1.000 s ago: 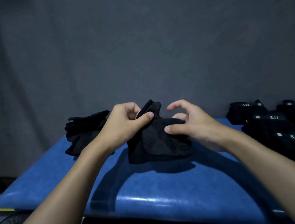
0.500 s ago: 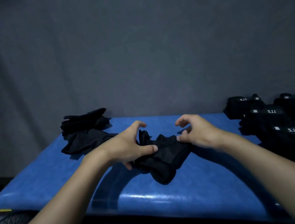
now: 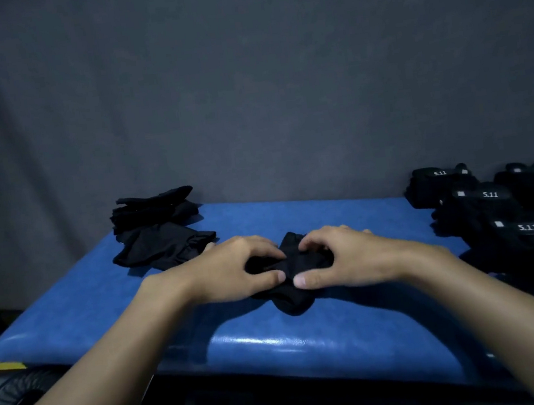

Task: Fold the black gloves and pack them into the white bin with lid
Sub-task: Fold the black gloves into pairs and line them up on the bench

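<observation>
A bunched black glove (image 3: 293, 278) lies in the middle of the blue padded bench (image 3: 326, 336). My left hand (image 3: 233, 270) grips its left side, thumb and curled fingers around the fabric. From the right, my right hand (image 3: 343, 257) grips the other side the same way, the two thumbs almost touching. Most of the glove is hidden under both hands. The white bin is not in view.
A pile of loose black gloves (image 3: 158, 232) sits at the bench's back left. To the right lie several folded black gloves with 5.11 labels (image 3: 508, 209). A grey curtain hangs behind. A black fan (image 3: 11, 402) stands on the floor at lower left.
The glove came down from mid-air onto the bench. Both hands closed in over it and now clasp it from both sides.
</observation>
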The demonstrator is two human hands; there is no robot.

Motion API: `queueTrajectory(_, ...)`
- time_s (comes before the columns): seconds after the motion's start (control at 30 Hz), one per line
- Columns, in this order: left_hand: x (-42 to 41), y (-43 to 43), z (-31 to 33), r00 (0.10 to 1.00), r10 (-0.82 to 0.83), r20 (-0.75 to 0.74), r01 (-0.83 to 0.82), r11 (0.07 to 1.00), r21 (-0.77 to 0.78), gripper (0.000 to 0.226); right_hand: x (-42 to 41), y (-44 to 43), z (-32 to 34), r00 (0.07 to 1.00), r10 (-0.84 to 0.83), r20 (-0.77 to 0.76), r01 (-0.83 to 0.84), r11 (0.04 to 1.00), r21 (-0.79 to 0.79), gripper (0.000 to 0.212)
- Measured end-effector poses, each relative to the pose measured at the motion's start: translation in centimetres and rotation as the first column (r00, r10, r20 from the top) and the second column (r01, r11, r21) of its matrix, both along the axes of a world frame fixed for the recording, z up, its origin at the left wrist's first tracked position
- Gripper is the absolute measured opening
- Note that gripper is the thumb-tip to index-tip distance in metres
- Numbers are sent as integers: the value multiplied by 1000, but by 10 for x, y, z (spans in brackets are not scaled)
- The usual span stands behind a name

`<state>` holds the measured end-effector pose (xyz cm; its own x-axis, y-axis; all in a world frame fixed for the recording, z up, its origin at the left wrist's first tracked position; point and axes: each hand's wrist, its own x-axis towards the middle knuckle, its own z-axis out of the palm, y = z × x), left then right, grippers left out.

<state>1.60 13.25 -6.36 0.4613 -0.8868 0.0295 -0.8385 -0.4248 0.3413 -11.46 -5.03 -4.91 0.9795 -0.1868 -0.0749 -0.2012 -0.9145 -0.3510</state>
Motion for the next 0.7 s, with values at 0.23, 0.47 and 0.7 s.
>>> queueTrajectory(0.23, -12, 1, 5, 996, 33, 79, -39, 997, 74, 67, -7, 5, 2, 997, -31, 68, 33, 999, -24, 66)
queueTrajectory(0.47, -10, 4, 0, 999, 30, -17, -29, 998, 50, 74, -20, 25, -2, 998, 4, 56, -4, 1000, -3, 80)
queueTrajectory(0.7, -19, -1, 6, 996, 89, -1, -88, 993, 74, 83, -24, 23, -11, 992, 46, 115, -56, 995, 82, 29)
